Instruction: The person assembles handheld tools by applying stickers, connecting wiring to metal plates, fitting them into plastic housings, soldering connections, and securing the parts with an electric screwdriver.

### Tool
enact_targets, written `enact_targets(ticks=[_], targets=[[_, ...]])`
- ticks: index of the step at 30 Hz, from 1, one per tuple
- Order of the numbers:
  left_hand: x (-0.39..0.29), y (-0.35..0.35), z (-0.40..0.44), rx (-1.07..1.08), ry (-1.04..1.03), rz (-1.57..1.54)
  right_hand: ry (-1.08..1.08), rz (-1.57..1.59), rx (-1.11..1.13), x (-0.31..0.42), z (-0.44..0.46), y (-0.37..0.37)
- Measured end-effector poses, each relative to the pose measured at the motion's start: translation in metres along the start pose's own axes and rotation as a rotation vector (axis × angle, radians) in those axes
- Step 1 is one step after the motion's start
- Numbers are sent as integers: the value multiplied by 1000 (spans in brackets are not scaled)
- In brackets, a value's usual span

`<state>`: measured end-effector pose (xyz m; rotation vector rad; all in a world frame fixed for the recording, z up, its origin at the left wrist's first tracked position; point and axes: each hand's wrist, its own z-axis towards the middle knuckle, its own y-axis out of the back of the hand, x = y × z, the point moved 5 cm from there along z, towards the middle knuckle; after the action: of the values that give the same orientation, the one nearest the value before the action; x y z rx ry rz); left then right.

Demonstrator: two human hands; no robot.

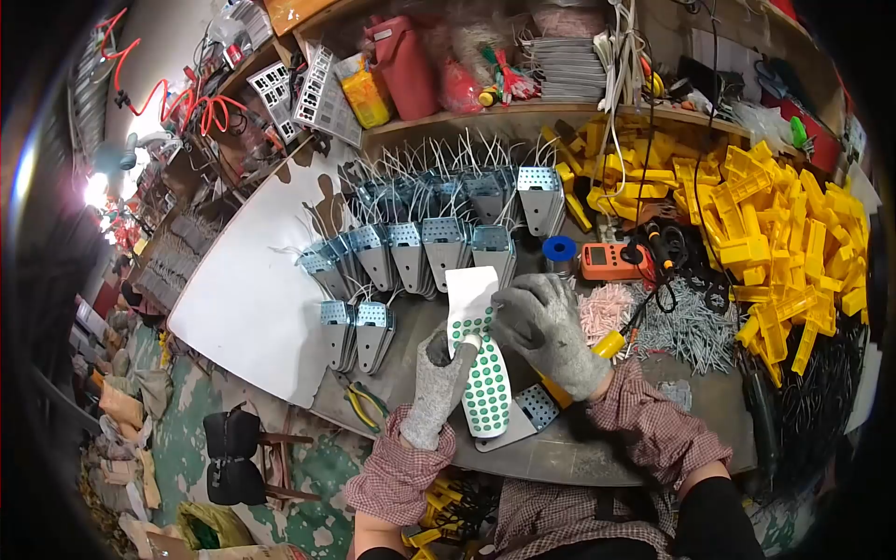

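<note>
Green-dotted sheet (488, 392) in left hand (439, 375)

**Packed surface around an orange meter**

The dark surface (569, 462) carries an orange meter (607, 262), with a blue spool (559, 248) just to its left. Farther left of the meter stand rows of metal housings (408, 257) trailing pale wires; a white panel (252, 271) spreads well beyond them. Nearer the wearer than the meter lie pink pieces (607, 310), grey screw-like pieces (695, 329), a perforated metal part (539, 409) and, well to the left, pliers (356, 403). Yellow plastic parts (775, 243) heap up to the meter's right, black cables (826, 401) below them.
</note>
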<state>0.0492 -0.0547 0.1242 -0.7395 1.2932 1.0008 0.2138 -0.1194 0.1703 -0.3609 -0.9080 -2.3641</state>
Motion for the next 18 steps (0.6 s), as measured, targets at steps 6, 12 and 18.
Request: enact_targets(ticks=[6, 12, 18], targets=[[0, -6, -3, 9, -56, 52, 92, -55, 37, 1, -6, -6], [3, -5, -4, -53, -260, 358, 28, -70, 48, 2, -13, -17], [6, 5, 16, 82, -363, 444, -237, 271, 97, -35, -10, -34]])
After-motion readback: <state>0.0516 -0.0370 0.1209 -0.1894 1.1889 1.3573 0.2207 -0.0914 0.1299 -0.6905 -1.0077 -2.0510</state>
